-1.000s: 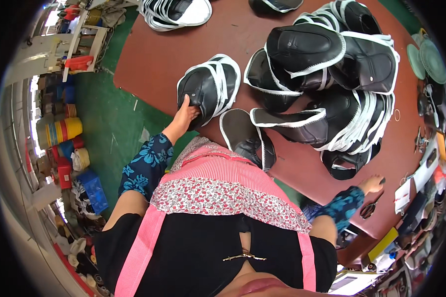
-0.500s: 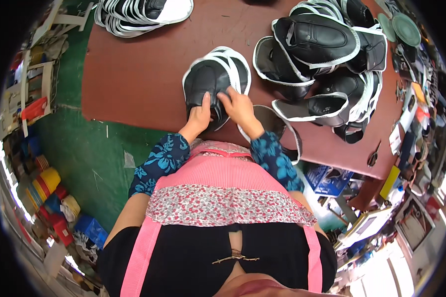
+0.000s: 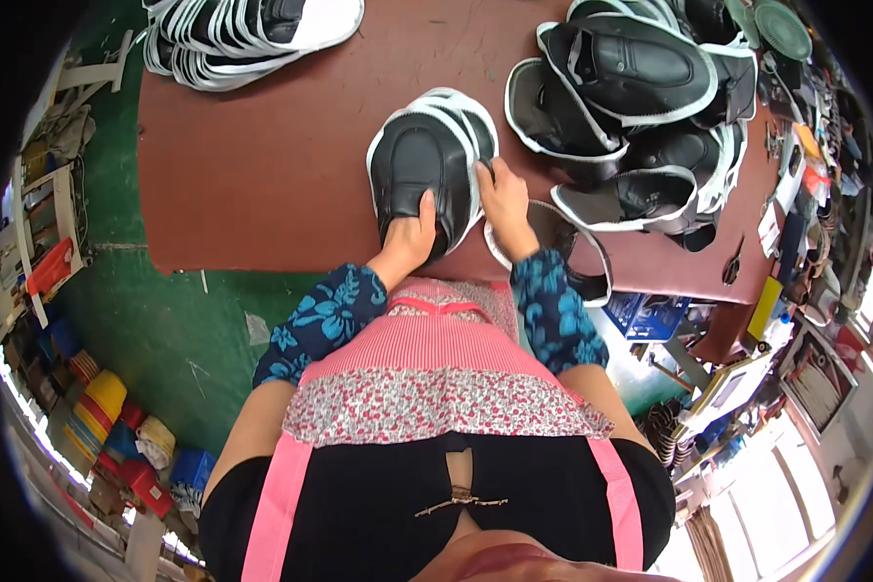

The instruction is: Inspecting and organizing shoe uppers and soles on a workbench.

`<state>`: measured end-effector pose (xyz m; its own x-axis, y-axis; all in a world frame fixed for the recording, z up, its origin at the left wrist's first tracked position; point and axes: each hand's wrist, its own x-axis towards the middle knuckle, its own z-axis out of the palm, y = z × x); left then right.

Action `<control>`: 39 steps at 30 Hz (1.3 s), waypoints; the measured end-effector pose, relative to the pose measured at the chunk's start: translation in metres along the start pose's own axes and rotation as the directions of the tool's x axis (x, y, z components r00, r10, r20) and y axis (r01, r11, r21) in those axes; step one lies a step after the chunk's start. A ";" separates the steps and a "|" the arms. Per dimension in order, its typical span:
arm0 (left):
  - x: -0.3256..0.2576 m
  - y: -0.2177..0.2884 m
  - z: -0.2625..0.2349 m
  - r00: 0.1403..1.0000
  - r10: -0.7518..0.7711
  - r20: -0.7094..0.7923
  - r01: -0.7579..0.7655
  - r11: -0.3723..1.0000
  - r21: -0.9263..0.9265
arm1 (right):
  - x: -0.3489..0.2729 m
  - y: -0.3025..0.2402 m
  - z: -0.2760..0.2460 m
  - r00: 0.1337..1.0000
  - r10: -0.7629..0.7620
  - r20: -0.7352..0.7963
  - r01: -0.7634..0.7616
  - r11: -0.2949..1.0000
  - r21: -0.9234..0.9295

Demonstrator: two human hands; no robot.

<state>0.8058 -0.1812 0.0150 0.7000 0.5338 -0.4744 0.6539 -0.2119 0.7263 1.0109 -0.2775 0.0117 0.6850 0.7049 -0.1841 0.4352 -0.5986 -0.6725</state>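
A small stack of black shoe uppers (image 3: 422, 150) with white edging lies near the table's front edge, toes pointing away from me. My left hand (image 3: 409, 241) grips the heel end of the top upper, thumb on the black leather and the other fingers hidden beneath. At the stack's right side, my right hand (image 3: 507, 202) has its fingers bent and pinched on the white-edged rim. Just right of that hand, a loose shoe upper (image 3: 553, 231) hangs partly over the table edge.
The red-brown table (image 3: 252, 175) bears a heap of shoe uppers (image 3: 640, 73) at right and a neat row of uppers (image 3: 233, 39) at far left. Small thread snips (image 3: 734, 262) lie near the right edge. A blue crate (image 3: 650, 315) stands below.
My right hand has moved right, from the middle of the top upper to the stack's right rim. The top upper now lies flatter and shows more fully. My left hand still grips its heel end.
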 end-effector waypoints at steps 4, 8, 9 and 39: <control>0.009 0.014 0.004 0.980 0.055 -0.192 -0.091 0.979 -0.182 | -0.016 -0.024 0.002 0.990 -0.132 0.048 0.131 0.991 0.027; 0.008 0.014 0.007 0.951 0.142 -0.276 -0.179 0.977 -0.116 | 0.040 -0.003 -0.005 0.997 -0.076 0.034 0.080 0.985 -0.152; 0.002 0.011 0.008 0.949 0.128 -0.289 -0.167 0.980 -0.112 | 0.045 -0.022 -0.015 0.998 -0.057 0.026 0.058 0.998 -0.034; 0.008 0.017 0.025 0.960 0.039 -0.278 -0.044 0.999 -0.012 | 0.114 -0.029 0.016 0.971 -0.201 0.133 0.235 0.914 -0.332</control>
<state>0.8299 -0.2013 0.0115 0.6177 0.7314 -0.2890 0.6190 -0.2255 0.7524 1.0674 -0.1739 -0.0012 0.4997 0.8550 -0.1387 0.7524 -0.5078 -0.4195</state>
